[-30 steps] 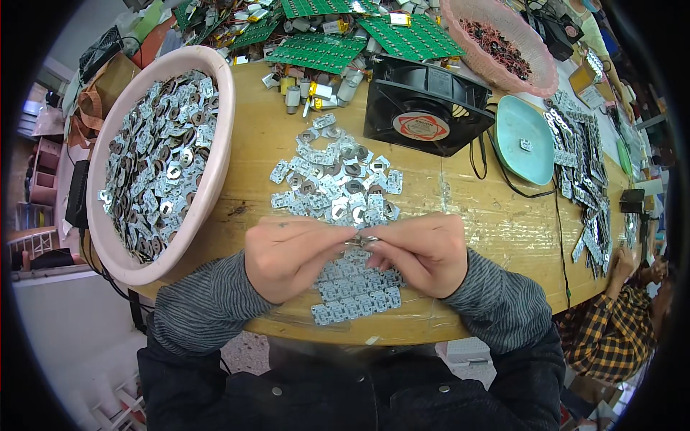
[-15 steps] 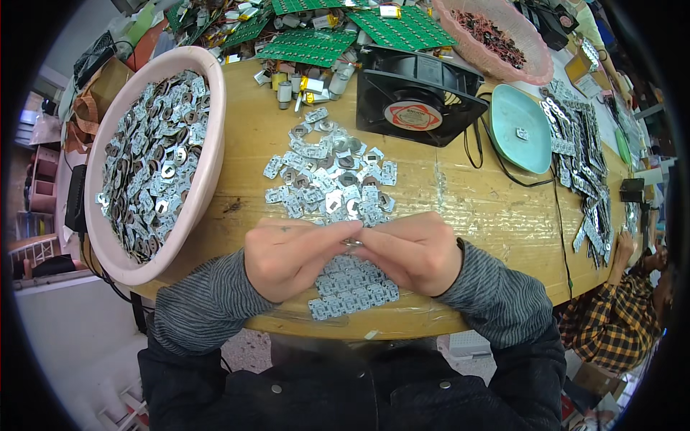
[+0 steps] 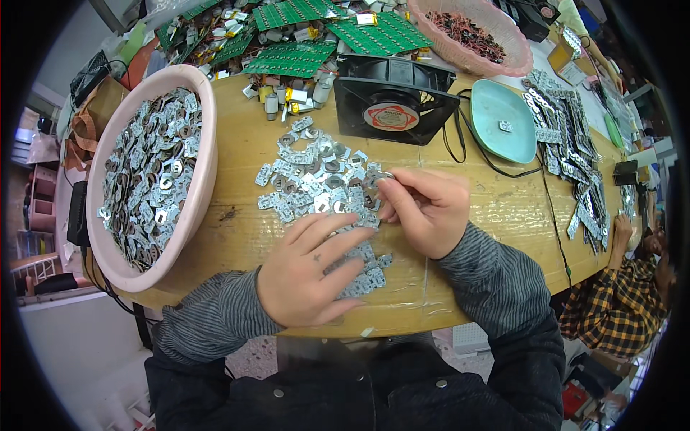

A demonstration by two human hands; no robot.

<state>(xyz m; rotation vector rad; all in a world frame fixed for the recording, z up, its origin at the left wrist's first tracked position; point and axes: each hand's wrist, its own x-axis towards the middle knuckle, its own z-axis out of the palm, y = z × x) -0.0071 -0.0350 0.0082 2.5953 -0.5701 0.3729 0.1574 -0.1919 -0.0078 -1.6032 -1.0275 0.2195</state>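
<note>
My right hand (image 3: 425,210) is closed in a pinch at the right edge of a loose pile of small grey circuit boards (image 3: 314,179). Between its thumb and forefinger is a small circuit board (image 3: 386,175) with a shiny edge, mostly covered by the fingertips. Some boards in the pile carry dark, coin-like round parts. My left hand (image 3: 310,269), palm down with fingers spread, hovers over or rests on joined rows of circuit boards (image 3: 372,275); I cannot tell which. It holds nothing, and it hides much of these rows.
A pink basin (image 3: 208,136) full of similar boards stands at left. Behind the pile are a black fan (image 3: 392,93), green circuit panels (image 3: 291,59) and a pink basket (image 3: 514,66). A turquoise tray (image 3: 496,104) and stacked metallic strips (image 3: 568,154) lie right, near another person's hand (image 3: 622,231).
My hands have parted from their joined pinch. The right has moved forward to the pile's edge with a small piece; the left has spread its fingers over the joined boards. The view has shifted slightly.
</note>
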